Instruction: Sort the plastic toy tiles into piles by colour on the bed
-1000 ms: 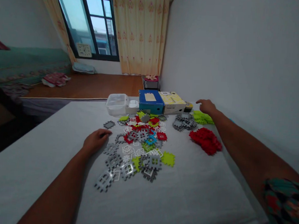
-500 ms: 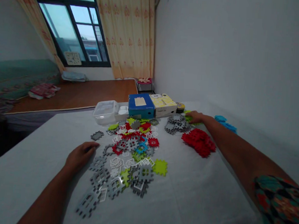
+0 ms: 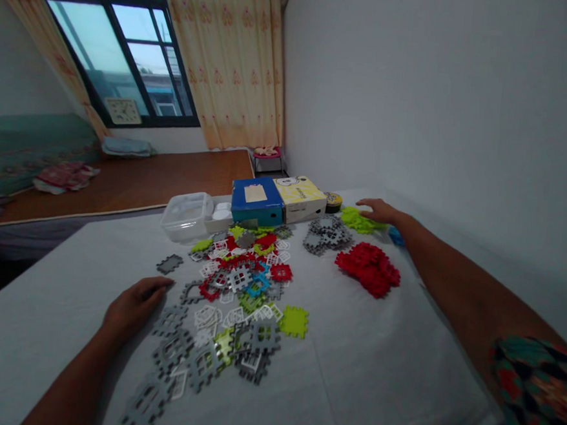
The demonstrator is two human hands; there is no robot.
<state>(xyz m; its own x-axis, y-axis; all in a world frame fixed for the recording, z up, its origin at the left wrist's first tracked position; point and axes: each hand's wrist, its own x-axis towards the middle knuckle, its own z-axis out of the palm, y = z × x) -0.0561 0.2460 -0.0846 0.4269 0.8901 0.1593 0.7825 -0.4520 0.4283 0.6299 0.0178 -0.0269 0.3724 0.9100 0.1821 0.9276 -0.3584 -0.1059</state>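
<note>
A heap of mixed interlocking plastic tiles (image 3: 239, 287), grey, white, red, green and blue, lies on the white bed sheet (image 3: 374, 368). My left hand (image 3: 134, 305) rests palm down at the heap's left edge, fingers loosely curled beside grey tiles, holding nothing I can see. My right hand (image 3: 378, 211) reaches far right, fingers stretched flat over a sorted pile of green tiles (image 3: 355, 219). Beside that are a grey pile (image 3: 325, 233), a red pile (image 3: 367, 267) and some blue tiles (image 3: 396, 236) partly hidden behind my arm.
At the back stand a clear plastic tub (image 3: 187, 215), a blue box (image 3: 256, 201), a yellow-and-white box (image 3: 300, 199) and a small round tin (image 3: 333, 202). A white wall runs along the right. A wooden floor and a window lie beyond the bed.
My head has turned, shifting everything left in view. My right hand dropped from above the green pile onto it. My left hand stays at the heap's left edge.
</note>
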